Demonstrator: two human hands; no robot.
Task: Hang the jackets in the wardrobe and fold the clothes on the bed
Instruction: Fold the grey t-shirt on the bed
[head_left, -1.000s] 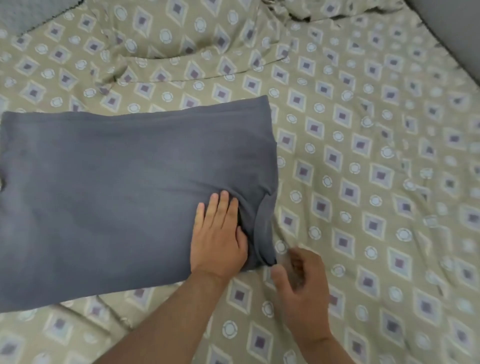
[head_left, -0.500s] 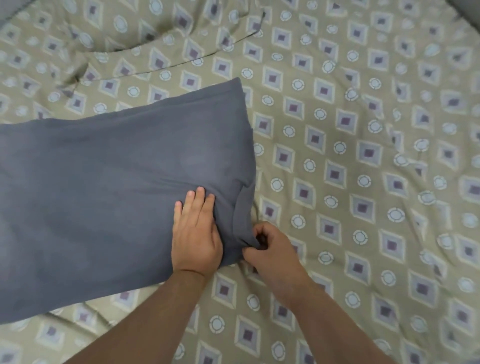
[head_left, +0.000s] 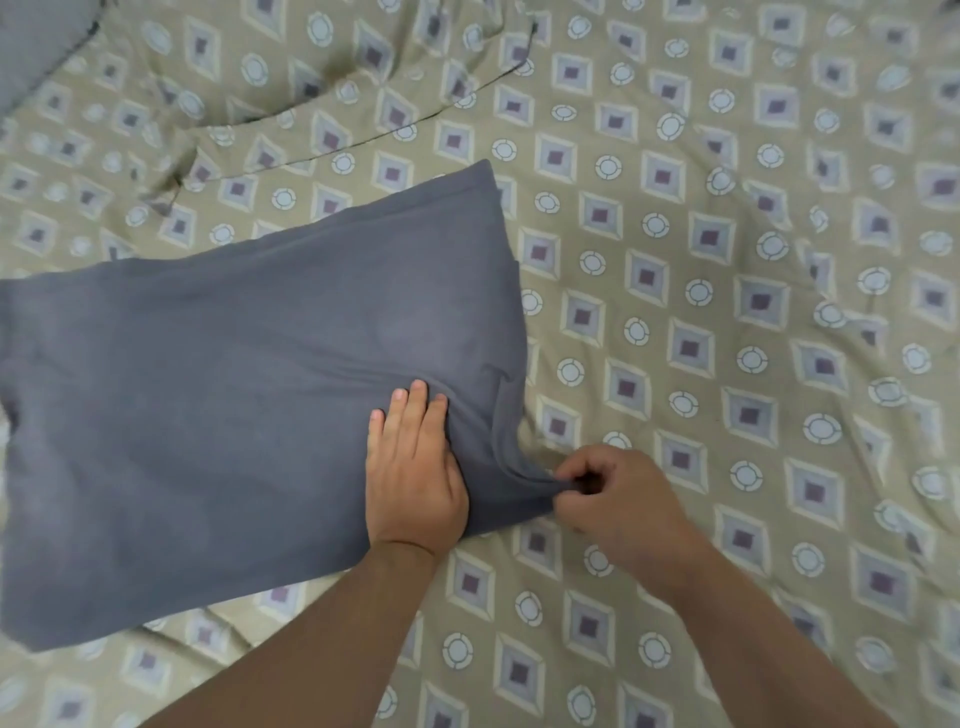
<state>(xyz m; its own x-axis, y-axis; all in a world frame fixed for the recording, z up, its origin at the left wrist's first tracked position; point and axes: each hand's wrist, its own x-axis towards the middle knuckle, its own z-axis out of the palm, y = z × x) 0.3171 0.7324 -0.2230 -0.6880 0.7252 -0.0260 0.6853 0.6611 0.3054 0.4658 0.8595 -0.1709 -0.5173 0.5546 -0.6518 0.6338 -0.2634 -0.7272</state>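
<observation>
Head view looks straight down on the bed, and I read this as the folding half of the job: no jacket or wardrobe is in sight. The grey garment (head_left: 234, 415) lies spread on the patterned bedsheet (head_left: 727, 270), filling the left and middle of the picture, with its left end running out of frame. It looks doubled into a rough rectangle, though I cannot tell how many layers there are.

The left hand (head_left: 415, 483) lies flat on the cloth near its lower right corner, fingers (head_left: 415, 415) straight and close together, pinning the fabric to the bed. The right hand (head_left: 623, 504) sits just beside it over the sheet, thumb and curled fingers pinched on that corner. The corner is drawn out to a small point, and creases run from it up towards the left fingertips.

I judge this to be squaring up a corner before the next fold. That move, as I see it, calls for the left palm down as an anchor while the right draws the corner taut and lays it flat. It should be done gently, since the cloth may stretch and the loose sheet beneath can bunch.
</observation>
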